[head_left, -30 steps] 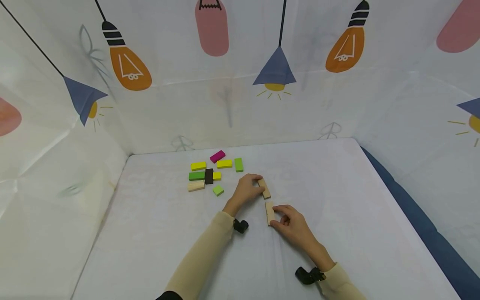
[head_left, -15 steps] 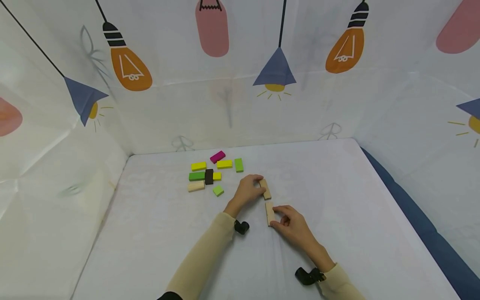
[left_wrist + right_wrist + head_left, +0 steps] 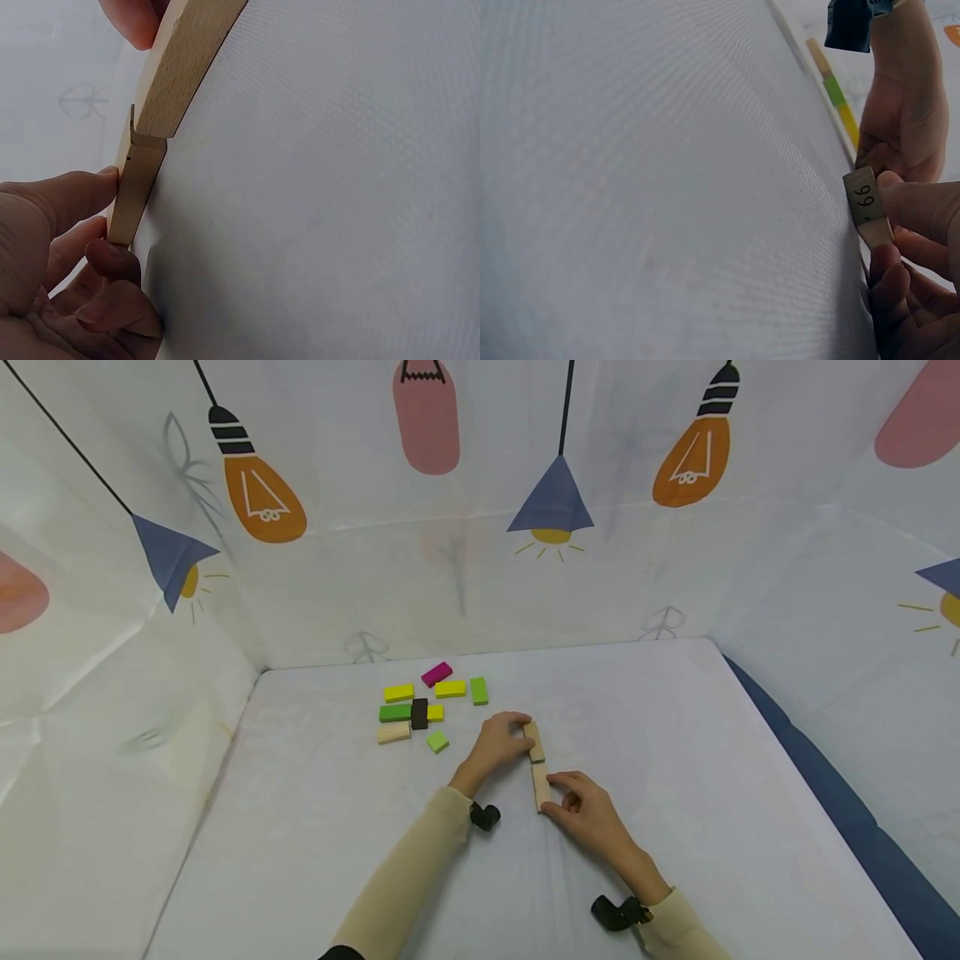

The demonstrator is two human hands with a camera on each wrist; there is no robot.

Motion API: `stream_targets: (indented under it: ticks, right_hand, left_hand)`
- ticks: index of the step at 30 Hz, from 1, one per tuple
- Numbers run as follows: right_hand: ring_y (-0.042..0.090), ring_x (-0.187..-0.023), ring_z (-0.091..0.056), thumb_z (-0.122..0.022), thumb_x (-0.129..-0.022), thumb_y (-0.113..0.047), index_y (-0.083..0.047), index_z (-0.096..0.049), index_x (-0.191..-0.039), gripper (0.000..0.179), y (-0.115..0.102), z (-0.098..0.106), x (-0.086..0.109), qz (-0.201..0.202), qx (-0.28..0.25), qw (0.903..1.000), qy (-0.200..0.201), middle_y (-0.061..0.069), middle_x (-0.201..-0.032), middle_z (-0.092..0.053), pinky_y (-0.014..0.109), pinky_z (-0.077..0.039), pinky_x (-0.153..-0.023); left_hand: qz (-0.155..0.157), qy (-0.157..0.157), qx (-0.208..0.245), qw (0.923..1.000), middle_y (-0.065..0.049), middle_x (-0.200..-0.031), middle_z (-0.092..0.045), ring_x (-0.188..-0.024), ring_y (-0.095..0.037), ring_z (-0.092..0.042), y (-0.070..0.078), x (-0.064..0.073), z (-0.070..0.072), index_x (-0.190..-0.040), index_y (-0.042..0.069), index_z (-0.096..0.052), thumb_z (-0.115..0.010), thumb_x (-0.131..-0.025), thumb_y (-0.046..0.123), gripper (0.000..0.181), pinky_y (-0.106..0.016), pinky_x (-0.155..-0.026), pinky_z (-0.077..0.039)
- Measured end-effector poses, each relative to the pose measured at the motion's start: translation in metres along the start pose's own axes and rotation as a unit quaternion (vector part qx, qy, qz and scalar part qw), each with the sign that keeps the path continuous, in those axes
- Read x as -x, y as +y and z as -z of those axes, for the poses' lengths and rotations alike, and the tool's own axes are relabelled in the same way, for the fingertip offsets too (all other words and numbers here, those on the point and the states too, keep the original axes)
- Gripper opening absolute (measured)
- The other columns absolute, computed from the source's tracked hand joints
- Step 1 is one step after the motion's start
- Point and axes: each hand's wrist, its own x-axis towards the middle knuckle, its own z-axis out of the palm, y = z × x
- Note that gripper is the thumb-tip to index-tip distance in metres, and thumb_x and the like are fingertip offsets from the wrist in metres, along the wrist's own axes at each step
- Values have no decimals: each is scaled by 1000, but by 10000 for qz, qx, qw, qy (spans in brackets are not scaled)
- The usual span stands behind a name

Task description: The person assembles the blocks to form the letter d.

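Observation:
In the head view my left hand (image 3: pixel 495 747) pinches a plain wooden block (image 3: pixel 534 742) between thumb and fingers. Closer to me, my right hand (image 3: pixel 588 810) holds a second plain wooden block (image 3: pixel 541 787), thumb at its near end and fingertips along its right side. Both blocks stand end to end in one line on the white table; their ends appear to meet, slightly offset in the left wrist view, where the far block (image 3: pixel 137 187) and near block (image 3: pixel 184 75) show close up. Dark numerals mark the end of the right-hand block (image 3: pixel 865 196) in the right wrist view.
Left of the hands lie several blocks: a magenta block (image 3: pixel 437 674), yellow blocks such as one yellow block (image 3: pixel 399 693), a green block (image 3: pixel 395 713), a dark brown block (image 3: pixel 419 713), a lime block (image 3: pixel 438 742) and another wooden block (image 3: pixel 393 733). A patterned curtain (image 3: pixel 480 585) hangs behind.
My left hand has shifted its wooden block slightly right, and the gap between the two blocks has closed. The right hand and its block have stayed nearly still.

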Motion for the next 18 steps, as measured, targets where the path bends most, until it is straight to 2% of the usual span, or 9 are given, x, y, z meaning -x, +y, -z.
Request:
stream_targets:
  ticks: [18]
  right_hand:
    - [-3,-64,-51,-87,-79,-9,1,-72,-118,43,4,-1,1,163,2,9998,110,13,-110,-69,19,-47,-56]
  left_hand:
    - [-40,-245,-171,9995,-9,-143,-62,-143,-28,-49,-1,2,-1,-134,13,-69,-73,-95,22,41,-47,-120,-36]
